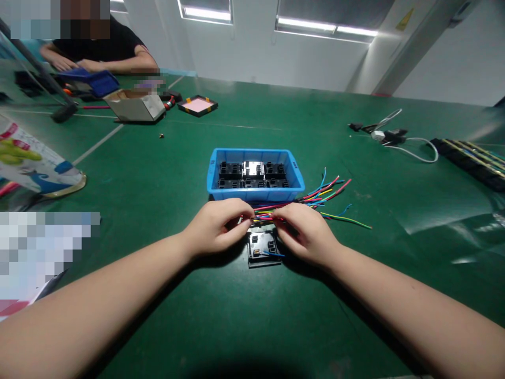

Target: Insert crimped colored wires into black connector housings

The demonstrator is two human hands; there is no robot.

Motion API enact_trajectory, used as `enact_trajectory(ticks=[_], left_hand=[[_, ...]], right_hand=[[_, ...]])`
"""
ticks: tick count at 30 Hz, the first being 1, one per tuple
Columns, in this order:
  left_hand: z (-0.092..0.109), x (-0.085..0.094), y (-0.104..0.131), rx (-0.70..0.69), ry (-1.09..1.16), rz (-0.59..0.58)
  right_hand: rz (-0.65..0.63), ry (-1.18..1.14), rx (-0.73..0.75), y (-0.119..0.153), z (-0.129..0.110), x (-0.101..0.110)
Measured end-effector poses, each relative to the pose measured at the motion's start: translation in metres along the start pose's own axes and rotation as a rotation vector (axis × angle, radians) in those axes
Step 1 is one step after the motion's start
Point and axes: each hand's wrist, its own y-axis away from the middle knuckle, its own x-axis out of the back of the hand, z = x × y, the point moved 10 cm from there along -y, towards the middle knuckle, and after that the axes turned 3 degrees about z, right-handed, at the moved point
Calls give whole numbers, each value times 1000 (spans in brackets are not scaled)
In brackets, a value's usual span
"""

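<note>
Between my two hands runs a bundle of thin coloured wires [335, 190], with loose ends fanning out to the right. My left hand [223, 223] pinches wires at the bundle's left part. Thumb and fingers of my right hand [302, 229] are closed on wires a little further right. Just below the fingertips, a square black plastic part [262, 247] lies on the green table, with a short blue wire [273, 253] across it. Behind the hands stands a blue bin [256, 195] holding several black parts [252, 173] in rows.
The green table [236, 321] bears a bag [39, 163] at left, a white box [136, 107] and black-edged tray [198, 105] at back left, a white cable [418, 150] and black strips [473, 160] at right. A person [122, 47] sits across the table.
</note>
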Motion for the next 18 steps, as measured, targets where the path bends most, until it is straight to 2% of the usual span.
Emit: enact_trajectory(ticks=[4, 11, 18], left_hand=[[2, 1, 0, -4, 0, 0], [0, 5, 2, 18, -8, 20], [6, -1, 2, -27, 48, -11]], right_hand=[[92, -9, 88, 1, -11, 11], [103, 32, 20, 3, -8, 16], [142, 88, 73, 2, -17, 22]])
